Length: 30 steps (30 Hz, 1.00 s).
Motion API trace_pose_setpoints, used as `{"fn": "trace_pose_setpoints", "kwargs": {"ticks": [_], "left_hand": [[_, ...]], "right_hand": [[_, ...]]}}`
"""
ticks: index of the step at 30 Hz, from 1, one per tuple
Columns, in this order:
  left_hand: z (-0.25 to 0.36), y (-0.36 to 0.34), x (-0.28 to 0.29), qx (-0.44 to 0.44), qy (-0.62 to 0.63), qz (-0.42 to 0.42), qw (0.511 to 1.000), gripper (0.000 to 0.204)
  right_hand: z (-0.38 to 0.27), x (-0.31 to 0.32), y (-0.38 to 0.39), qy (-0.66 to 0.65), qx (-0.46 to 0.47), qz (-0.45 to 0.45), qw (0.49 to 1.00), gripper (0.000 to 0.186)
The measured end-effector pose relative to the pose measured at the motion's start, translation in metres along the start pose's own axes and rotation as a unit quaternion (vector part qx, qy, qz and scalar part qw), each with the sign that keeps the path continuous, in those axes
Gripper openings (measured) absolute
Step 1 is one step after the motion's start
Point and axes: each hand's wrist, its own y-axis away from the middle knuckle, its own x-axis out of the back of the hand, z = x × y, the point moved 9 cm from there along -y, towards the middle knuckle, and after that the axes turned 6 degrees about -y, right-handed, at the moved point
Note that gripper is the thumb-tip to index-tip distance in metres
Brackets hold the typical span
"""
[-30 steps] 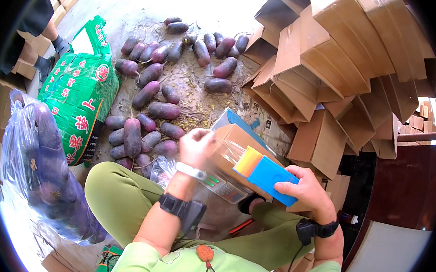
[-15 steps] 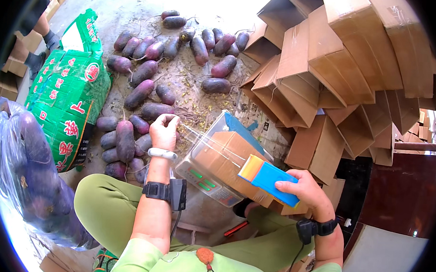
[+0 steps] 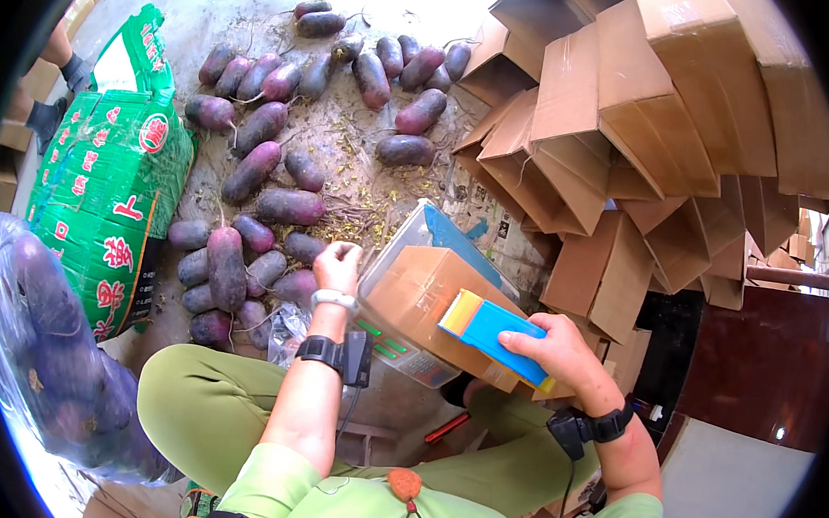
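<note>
A blue-and-yellow tape dispenser (image 3: 499, 337) is gripped in my right hand (image 3: 560, 351), its toothed yellow end against the top of a small cardboard box (image 3: 429, 286). The box lies tilted on a digital scale (image 3: 404, 360) with green lit displays. At the box's left side, my left hand (image 3: 339, 270) is closed in a pinch on a strip of clear tape, which is hard to make out now. Just left of that hand lie dark purple radishes (image 3: 226, 270) and a crumpled clear plastic bag (image 3: 287, 332).
Open cardboard boxes (image 3: 619, 110) are piled at the right. On the left stand a green printed sack (image 3: 108, 196) and a clear bag of radishes (image 3: 63, 353). Several more radishes lie on the floor (image 3: 343, 185). Another person's legs (image 3: 54, 71) show at the far left.
My left hand has moved right and down, closer to the box. The dispenser has shifted slightly left, and the strip that stretched from it to my left hand is less visible.
</note>
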Motion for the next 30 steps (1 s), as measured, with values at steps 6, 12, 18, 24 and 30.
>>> {"fn": "trace_pose_setpoints", "kwargs": {"ticks": [6,12,18,24,30], "left_hand": [[-0.006,0.027,-0.042,-0.006,-0.096,-0.102,0.990,0.016],[0.022,0.029,-0.015,-0.032,-0.270,-0.019,0.962,0.050],[0.021,0.043,-0.032,-0.003,0.100,-0.129,0.987,0.020],[-0.033,0.048,-0.066,0.034,-0.003,-0.310,0.950,0.048],[0.000,0.066,-0.068,0.069,0.077,-0.390,0.915,0.056]], "right_hand": [[-0.004,-0.001,-0.001,0.028,-0.009,0.012,0.999,0.058],[0.001,-0.002,-0.003,0.024,-0.015,0.014,1.000,0.064],[0.000,0.001,-0.006,0.027,-0.009,0.014,0.999,0.068],[0.005,0.000,-0.010,0.013,0.030,0.015,0.999,0.067],[0.004,0.001,-0.014,0.021,0.048,0.025,0.998,0.066]]}}
